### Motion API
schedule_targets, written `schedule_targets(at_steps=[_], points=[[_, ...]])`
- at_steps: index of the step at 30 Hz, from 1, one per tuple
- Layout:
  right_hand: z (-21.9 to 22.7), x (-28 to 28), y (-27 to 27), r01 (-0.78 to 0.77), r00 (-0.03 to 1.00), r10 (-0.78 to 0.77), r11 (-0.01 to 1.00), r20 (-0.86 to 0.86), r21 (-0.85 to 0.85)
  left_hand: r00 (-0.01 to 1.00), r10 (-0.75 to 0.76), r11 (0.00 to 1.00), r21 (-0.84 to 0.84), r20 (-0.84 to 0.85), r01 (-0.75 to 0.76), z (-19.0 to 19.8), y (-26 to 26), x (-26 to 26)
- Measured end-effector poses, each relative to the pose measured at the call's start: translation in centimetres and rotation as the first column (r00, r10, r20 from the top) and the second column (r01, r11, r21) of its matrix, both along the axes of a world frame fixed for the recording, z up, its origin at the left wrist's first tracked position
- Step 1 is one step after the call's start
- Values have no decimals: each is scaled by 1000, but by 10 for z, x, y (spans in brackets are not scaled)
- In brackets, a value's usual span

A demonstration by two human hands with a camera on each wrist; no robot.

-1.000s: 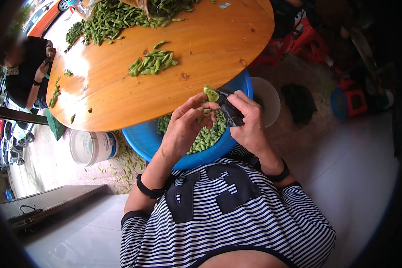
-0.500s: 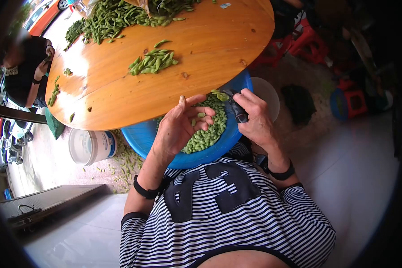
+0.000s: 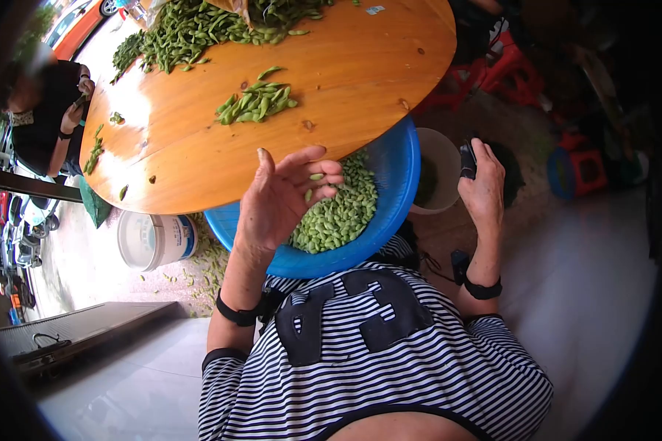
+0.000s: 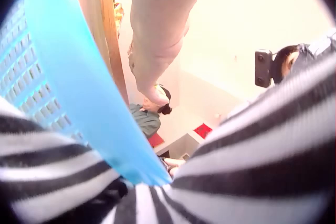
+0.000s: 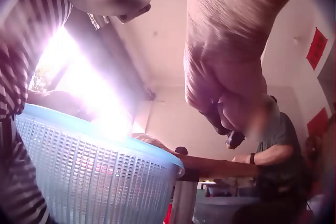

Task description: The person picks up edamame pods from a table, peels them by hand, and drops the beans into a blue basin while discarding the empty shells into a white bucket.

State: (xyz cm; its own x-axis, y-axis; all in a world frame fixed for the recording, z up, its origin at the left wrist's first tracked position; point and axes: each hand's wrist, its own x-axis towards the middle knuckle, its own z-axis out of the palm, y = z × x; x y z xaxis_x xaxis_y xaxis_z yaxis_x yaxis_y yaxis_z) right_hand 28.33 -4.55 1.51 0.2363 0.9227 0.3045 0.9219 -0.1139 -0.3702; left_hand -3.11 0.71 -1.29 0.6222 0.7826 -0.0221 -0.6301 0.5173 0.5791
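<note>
- Closest up is the black-and-white striped shirt, with a round blue plastic basket against the wearer's lap, partly under the table edge. Guessing that's so dropped stuff lands straight in it.
- Pale green shelled beans are piled inside the basket.
- Hands are well apart. Left hand is over the basket, palm up, fingers loosely spread, a couple of loose green beans lying on them. Looks like it's cupped just enough so they don't roll off.
- Right hand is off to the right, by a whitish round plastic tub. Small black thing at the thumb; can't tell if it's worn or pinched, or how tightly those fingers are closed.
- Over left on the floor, a white plastic bucket tipped toward the camera, green bits scattered nearby.
- On the orange-brown wooden worktop, a small bunch of green pods sits within reach, probably a working portion from the big green pod heap further back.
- Far left, a person in black at the worktop's edge.
</note>
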Motion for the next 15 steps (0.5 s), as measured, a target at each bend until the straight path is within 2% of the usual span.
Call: schedule_targets(at_steps=[3,5,6,7,9,12,13,14,15], points=[[-4,-2,2,-21,999,21,1000,-40,5,996,88,996,-8,-11,-88,4,4,-5],[-5,-6,3,-46,998,48,998,-52,34,996,21,998,54,-89,-16,7,0,2],[-5,-6,2,-67,996,71,996,-61,63,978,26,995,100,-206,-6,8,-2,7],[-5,-6,2,-68,996,72,996,-60,64,978,27,995,101,-206,-7,8,-2,5],[-5,-6,1,-51,992,60,996,-113,79,915,216,918,391,-341,-71,9,-1,-3],[-2,2,0,-16,997,22,997,-77,80,833,490,825,445,-259,-348,19,0,-50],[-3,3,-1,-21,996,28,996,-81,85,732,629,749,458,-263,-479,23,0,-70],[-3,5,-2,-8,997,14,997,-80,76,498,794,606,527,-349,-596,19,0,-99],[-3,6,-3,6,997,-1,998,-78,65,139,886,435,693,-442,-575,8,-1,-135]])
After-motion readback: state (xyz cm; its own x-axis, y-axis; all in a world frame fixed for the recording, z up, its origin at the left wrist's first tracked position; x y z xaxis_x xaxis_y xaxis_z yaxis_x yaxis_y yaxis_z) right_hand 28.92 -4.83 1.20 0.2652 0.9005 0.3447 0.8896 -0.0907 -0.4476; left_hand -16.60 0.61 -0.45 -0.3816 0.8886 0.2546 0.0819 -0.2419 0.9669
